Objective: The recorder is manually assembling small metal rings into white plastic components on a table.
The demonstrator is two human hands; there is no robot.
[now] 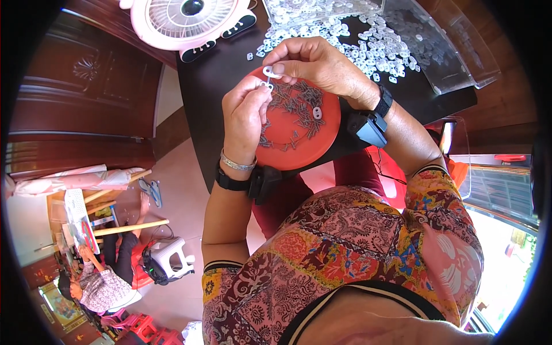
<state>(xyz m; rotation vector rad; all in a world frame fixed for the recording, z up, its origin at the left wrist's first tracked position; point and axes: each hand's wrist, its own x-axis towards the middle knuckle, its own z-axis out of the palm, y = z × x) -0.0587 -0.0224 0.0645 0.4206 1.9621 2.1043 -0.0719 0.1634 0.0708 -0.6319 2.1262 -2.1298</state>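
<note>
By the bench (201, 92) the pale floor (190, 172) is partly hidden; on it another person (109, 289) is hard to make out. The pink fan (190, 24) is cut off above. The red plate (299, 158) is partly covered by the left hand (247, 109). By its closed fingertips a lower white piece (266, 86) is gripped; by the right hand (316, 64), pinched, an upper white piece (270, 72). Both are held over the plate's grey pins (307, 95).

Laid out on a table (198, 92), with a plate (300, 158) at the near edge.
Filled inside the plate with fasteners (309, 96) and one clip (317, 113); flanked at far left by a fan (164, 35); strewn beyond, toward the right, with loose clips (371, 53); closed off behind by a box (381, 7), rightmost by another container (455, 77).
</note>
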